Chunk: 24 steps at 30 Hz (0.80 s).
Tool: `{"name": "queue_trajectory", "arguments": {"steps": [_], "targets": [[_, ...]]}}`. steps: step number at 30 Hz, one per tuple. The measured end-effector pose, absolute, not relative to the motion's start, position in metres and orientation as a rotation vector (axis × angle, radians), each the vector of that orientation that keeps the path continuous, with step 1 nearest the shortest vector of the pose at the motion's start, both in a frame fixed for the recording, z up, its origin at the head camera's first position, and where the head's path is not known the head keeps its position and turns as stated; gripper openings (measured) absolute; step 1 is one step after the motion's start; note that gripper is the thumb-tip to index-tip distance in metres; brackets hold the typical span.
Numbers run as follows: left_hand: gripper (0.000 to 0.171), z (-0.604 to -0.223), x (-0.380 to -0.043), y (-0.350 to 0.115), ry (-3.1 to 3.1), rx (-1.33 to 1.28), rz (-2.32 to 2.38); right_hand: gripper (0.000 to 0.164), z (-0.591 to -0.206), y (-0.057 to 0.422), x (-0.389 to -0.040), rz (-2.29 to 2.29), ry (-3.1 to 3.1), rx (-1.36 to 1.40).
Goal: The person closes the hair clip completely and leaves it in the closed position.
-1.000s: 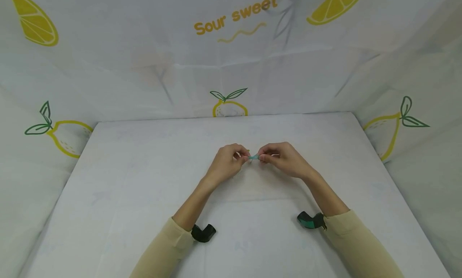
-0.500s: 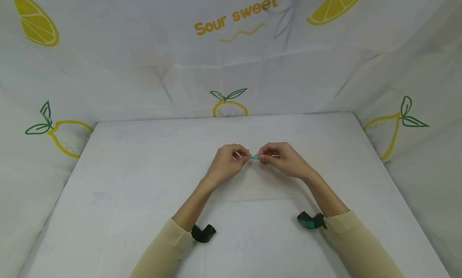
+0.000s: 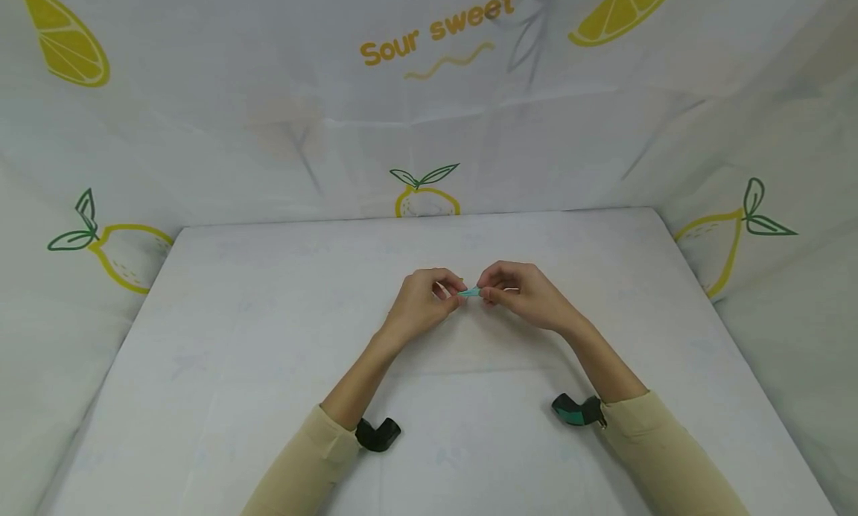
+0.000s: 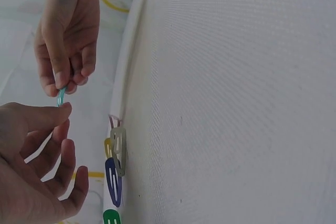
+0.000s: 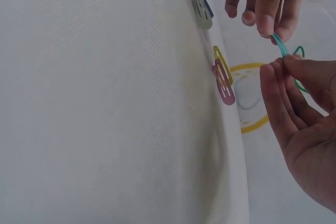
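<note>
Over the table, both hands meet at a small turquoise snap hair clip [image 3: 470, 292]. My left hand [image 3: 424, 296] pinches its left end between thumb and index finger, while the right hand [image 3: 526, 294] pinches the other end. Seen from the left wrist, only a short turquoise stretch of the clip [image 4: 61, 96] shows between the fingertips. The right wrist view shows narrow strips along the clip [image 5: 280, 44]; its ends are hidden by the fingers.
More snap hair clips lie on the white table beyond the hands: a grey one [image 4: 119, 150], a blue one [image 4: 112, 182], a green one [image 4: 111, 216], a yellow one [image 5: 222, 65] and a pink one [image 5: 224, 85]. A white lemon-print cloth [image 3: 429, 136] rises behind the table.
The right hand has risen very slightly, and the turquoise hair clip now slants up a little toward it. The left hand is almost still.
</note>
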<state>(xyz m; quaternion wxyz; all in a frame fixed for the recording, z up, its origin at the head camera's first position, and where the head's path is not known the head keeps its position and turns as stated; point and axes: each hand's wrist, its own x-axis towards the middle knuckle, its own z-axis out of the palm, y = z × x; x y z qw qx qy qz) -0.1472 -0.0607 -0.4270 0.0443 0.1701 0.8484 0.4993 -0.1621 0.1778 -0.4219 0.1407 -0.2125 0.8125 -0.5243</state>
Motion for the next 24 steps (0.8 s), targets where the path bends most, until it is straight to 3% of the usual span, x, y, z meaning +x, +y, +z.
{"name": "queue_trajectory", "arguments": {"steps": [24], "targets": [[0.008,-0.4270,-0.1459,-0.0623,2.583,0.494,1.528,0.022,-0.4240,0.1825,-0.1612,-1.496,2.351,-0.586]]}}
